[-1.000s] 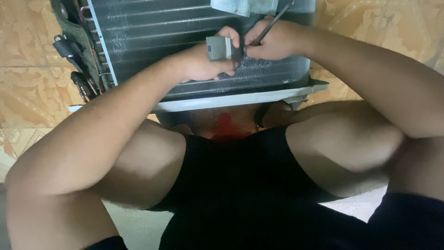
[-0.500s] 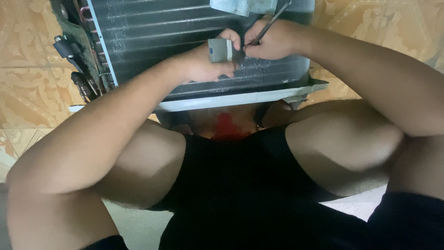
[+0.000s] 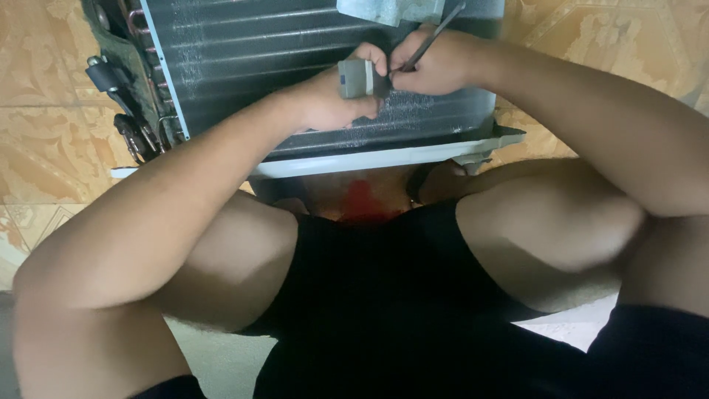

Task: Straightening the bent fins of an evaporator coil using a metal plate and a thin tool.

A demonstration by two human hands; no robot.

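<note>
A small grey boxy part (image 3: 356, 78) and a thin dark rod-like tool (image 3: 428, 46), slanting toward one o'clock, touch above the finned coil (image 3: 295, 44) at twelve o'clock.

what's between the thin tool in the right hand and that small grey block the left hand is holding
Nothing visible. The left hand grips the small grey block over the finned coil; the right hand holds the thin dark tool with its tip at the block's edge.

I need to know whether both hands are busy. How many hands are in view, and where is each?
2. The left hand grips a small grey block over the finned coil. The right hand, beside it, holds a thin dark tool.
</note>
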